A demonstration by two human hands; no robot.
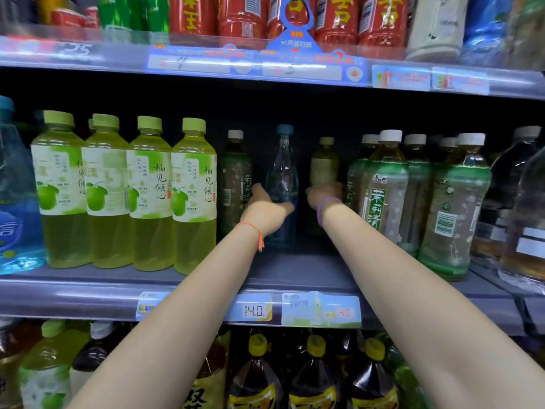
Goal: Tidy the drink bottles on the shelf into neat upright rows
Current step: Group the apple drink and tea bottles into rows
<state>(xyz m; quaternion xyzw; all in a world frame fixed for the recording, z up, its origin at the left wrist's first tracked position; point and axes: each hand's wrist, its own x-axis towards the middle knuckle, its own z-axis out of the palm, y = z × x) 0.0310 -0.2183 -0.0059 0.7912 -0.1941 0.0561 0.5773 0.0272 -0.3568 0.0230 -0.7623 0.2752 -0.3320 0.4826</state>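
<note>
Deep in the shelf (pixel 295 273), my left hand (pixel 265 211) wraps its fingers around the clear blue bottle (pixel 282 184), standing upright at the back. My right hand (pixel 323 194) reaches the pale green bottle (pixel 323 166); whether its fingers are clamped I cannot tell. I should draw both forward, low and level, to the front row.

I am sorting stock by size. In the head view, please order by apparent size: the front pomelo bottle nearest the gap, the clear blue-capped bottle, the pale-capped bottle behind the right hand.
1. Pomelo bottle, though it stands nearer the camera.
2. Blue-capped bottle.
3. Pale-capped bottle, partly hidden, so unsure.
</note>
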